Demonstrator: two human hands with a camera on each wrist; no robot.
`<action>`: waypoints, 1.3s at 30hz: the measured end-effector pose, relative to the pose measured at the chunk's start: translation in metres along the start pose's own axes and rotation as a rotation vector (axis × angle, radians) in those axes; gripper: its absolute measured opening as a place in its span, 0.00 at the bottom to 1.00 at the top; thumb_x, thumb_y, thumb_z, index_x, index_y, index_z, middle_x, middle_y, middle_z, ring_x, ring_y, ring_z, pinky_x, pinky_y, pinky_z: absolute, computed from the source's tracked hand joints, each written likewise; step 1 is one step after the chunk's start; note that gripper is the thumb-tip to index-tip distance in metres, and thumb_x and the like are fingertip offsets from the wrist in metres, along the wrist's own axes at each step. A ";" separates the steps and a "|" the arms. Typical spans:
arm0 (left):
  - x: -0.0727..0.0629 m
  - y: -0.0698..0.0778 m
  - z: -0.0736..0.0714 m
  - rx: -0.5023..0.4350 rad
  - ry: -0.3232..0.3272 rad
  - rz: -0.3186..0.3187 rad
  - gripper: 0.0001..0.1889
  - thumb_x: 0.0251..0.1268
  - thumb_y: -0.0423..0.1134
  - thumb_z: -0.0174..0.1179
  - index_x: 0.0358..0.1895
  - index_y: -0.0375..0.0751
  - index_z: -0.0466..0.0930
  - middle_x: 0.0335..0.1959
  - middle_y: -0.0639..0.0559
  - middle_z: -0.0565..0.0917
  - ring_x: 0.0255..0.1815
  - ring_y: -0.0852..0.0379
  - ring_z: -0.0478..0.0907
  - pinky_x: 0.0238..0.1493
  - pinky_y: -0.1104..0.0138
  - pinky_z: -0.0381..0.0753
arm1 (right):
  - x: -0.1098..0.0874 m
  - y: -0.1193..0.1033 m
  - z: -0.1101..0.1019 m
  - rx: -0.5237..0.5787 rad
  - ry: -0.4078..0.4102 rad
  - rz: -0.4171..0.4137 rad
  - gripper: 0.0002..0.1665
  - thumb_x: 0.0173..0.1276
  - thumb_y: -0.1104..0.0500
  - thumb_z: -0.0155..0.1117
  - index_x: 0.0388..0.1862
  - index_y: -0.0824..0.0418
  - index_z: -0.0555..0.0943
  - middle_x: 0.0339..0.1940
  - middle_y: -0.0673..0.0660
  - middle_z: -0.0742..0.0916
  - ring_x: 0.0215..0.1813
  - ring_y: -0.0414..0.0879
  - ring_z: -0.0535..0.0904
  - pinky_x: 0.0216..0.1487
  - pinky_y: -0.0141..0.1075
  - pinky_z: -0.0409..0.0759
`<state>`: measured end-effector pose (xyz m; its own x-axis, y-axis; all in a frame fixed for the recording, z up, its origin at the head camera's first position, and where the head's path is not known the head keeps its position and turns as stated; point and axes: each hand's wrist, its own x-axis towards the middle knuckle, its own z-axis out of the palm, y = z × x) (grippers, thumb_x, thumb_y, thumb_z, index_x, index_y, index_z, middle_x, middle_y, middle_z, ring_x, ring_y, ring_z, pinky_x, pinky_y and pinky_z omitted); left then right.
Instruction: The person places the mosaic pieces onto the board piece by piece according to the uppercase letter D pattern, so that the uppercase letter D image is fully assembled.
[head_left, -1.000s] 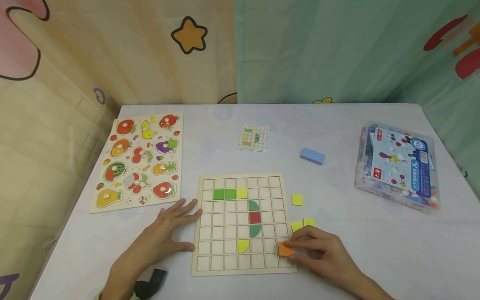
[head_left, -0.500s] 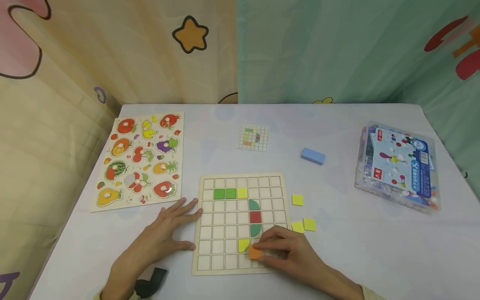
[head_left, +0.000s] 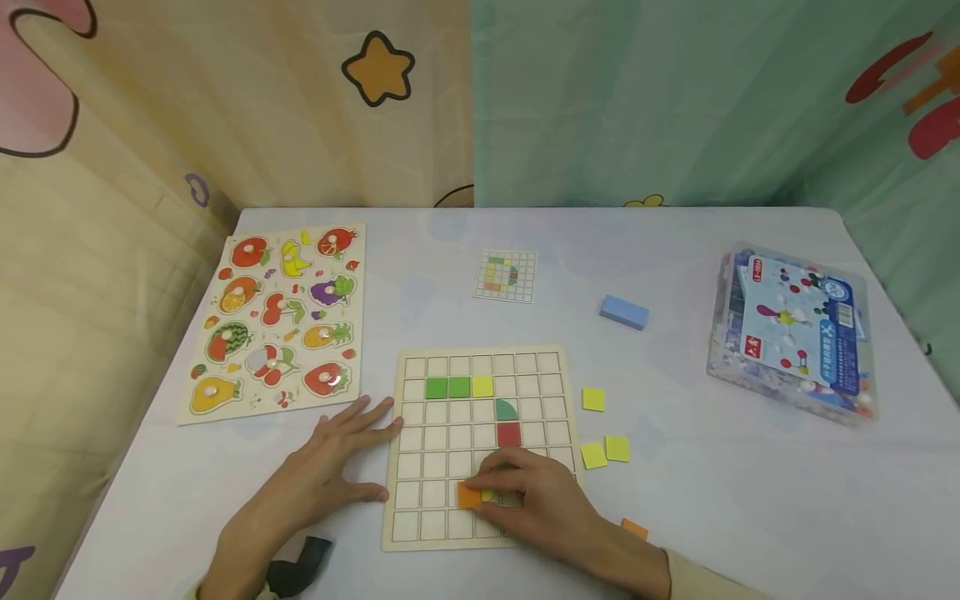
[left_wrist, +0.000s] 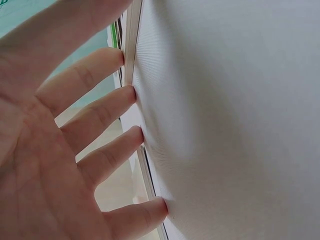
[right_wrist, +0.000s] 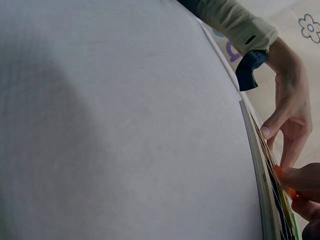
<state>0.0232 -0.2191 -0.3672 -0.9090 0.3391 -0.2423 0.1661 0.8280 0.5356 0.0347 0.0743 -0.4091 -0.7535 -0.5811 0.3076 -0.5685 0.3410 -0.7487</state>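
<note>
In the head view my right hand (head_left: 543,508) pinches an orange square tile (head_left: 468,496) between thumb and fingers, close over the lower part of a wooden grid board (head_left: 435,465). The right wrist view shows the same orange tile (right_wrist: 278,171) edge-on. My left hand (head_left: 322,467) lies with fingers spread, fingertips and thumb at the board's left edge. Two green square tiles (head_left: 447,388) and a yellow one (head_left: 482,387) fill cells in the second row. Lower down sit a teal quarter-circle (head_left: 507,410) and a red square (head_left: 508,434). My right hand mostly hides the pieces below them.
Three yellow tiles (head_left: 594,455) lie right of the board, and another orange tile (head_left: 634,528) shows beside my right wrist. Behind the board are a small pattern card (head_left: 506,276) and a blue block (head_left: 624,312). A fruit puzzle (head_left: 273,321) stands left, a clear plastic box (head_left: 795,329) right.
My right hand has carried the orange tile leftward across the board, from its right edge to the third column. A second orange tile has come into view. The left hand stays put.
</note>
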 end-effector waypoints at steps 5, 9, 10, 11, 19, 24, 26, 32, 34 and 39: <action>0.000 0.000 0.000 0.003 -0.003 -0.005 0.44 0.37 0.47 0.80 0.67 0.48 0.75 0.74 0.50 0.65 0.77 0.40 0.52 0.69 0.32 0.46 | 0.006 -0.004 0.005 -0.074 -0.017 0.050 0.16 0.53 0.57 0.80 0.42 0.52 0.90 0.42 0.39 0.82 0.41 0.31 0.79 0.42 0.18 0.76; 0.000 -0.001 0.000 -0.002 -0.003 -0.005 0.44 0.37 0.47 0.80 0.67 0.48 0.75 0.74 0.50 0.65 0.77 0.40 0.52 0.69 0.32 0.45 | 0.011 -0.007 0.008 -0.116 -0.042 0.081 0.15 0.53 0.57 0.79 0.42 0.51 0.90 0.40 0.39 0.82 0.39 0.30 0.79 0.39 0.18 0.75; 0.000 0.000 0.000 -0.003 -0.002 -0.005 0.44 0.37 0.47 0.80 0.67 0.48 0.75 0.74 0.50 0.65 0.77 0.40 0.51 0.69 0.32 0.45 | 0.012 -0.008 0.008 -0.126 -0.050 0.089 0.15 0.54 0.56 0.79 0.42 0.51 0.90 0.40 0.39 0.82 0.39 0.30 0.79 0.39 0.18 0.76; 0.000 0.000 0.000 -0.004 -0.002 -0.005 0.44 0.37 0.47 0.80 0.67 0.48 0.75 0.74 0.50 0.65 0.77 0.40 0.51 0.69 0.32 0.45 | 0.012 -0.009 0.008 -0.134 -0.058 0.098 0.15 0.54 0.56 0.79 0.42 0.51 0.90 0.40 0.39 0.82 0.39 0.30 0.79 0.39 0.19 0.76; 0.000 0.001 0.000 -0.004 0.001 -0.004 0.45 0.37 0.47 0.81 0.67 0.48 0.75 0.74 0.49 0.66 0.77 0.40 0.52 0.69 0.32 0.46 | 0.015 -0.010 0.007 -0.165 -0.072 0.116 0.14 0.54 0.56 0.79 0.41 0.51 0.90 0.40 0.39 0.83 0.39 0.30 0.79 0.38 0.20 0.77; 0.000 0.001 -0.001 -0.002 -0.003 -0.008 0.45 0.37 0.46 0.80 0.67 0.48 0.75 0.74 0.49 0.65 0.77 0.40 0.52 0.69 0.32 0.45 | 0.016 -0.012 0.005 -0.162 -0.098 0.143 0.13 0.54 0.56 0.79 0.40 0.51 0.89 0.40 0.39 0.82 0.38 0.29 0.78 0.38 0.21 0.77; 0.000 0.001 -0.001 -0.002 -0.004 -0.009 0.45 0.37 0.46 0.80 0.67 0.48 0.75 0.74 0.49 0.65 0.77 0.40 0.51 0.69 0.32 0.45 | 0.016 -0.013 0.005 -0.164 -0.112 0.158 0.13 0.54 0.56 0.78 0.41 0.51 0.89 0.40 0.39 0.82 0.39 0.29 0.78 0.39 0.23 0.78; 0.000 0.001 -0.001 0.000 -0.007 -0.008 0.45 0.37 0.47 0.80 0.68 0.49 0.74 0.75 0.50 0.65 0.77 0.41 0.51 0.70 0.33 0.45 | 0.015 -0.014 0.004 -0.180 -0.133 0.167 0.14 0.55 0.55 0.78 0.42 0.50 0.89 0.41 0.38 0.81 0.41 0.30 0.78 0.40 0.24 0.79; 0.000 0.001 0.000 0.002 -0.007 -0.006 0.45 0.37 0.47 0.80 0.68 0.49 0.74 0.75 0.50 0.65 0.77 0.41 0.51 0.70 0.33 0.46 | 0.014 -0.013 0.003 -0.174 -0.129 0.152 0.15 0.55 0.54 0.78 0.42 0.50 0.88 0.41 0.38 0.81 0.41 0.30 0.78 0.41 0.24 0.78; 0.000 0.001 0.000 0.000 -0.008 -0.004 0.45 0.37 0.47 0.80 0.68 0.49 0.74 0.74 0.50 0.65 0.77 0.40 0.51 0.69 0.33 0.46 | 0.004 -0.010 -0.005 -0.139 -0.089 0.114 0.15 0.55 0.55 0.77 0.44 0.49 0.87 0.43 0.36 0.81 0.43 0.30 0.78 0.44 0.23 0.78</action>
<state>0.0230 -0.2182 -0.3667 -0.9066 0.3391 -0.2511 0.1623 0.8295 0.5343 0.0358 0.0727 -0.3977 -0.7872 -0.5934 0.1679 -0.5257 0.5034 -0.6858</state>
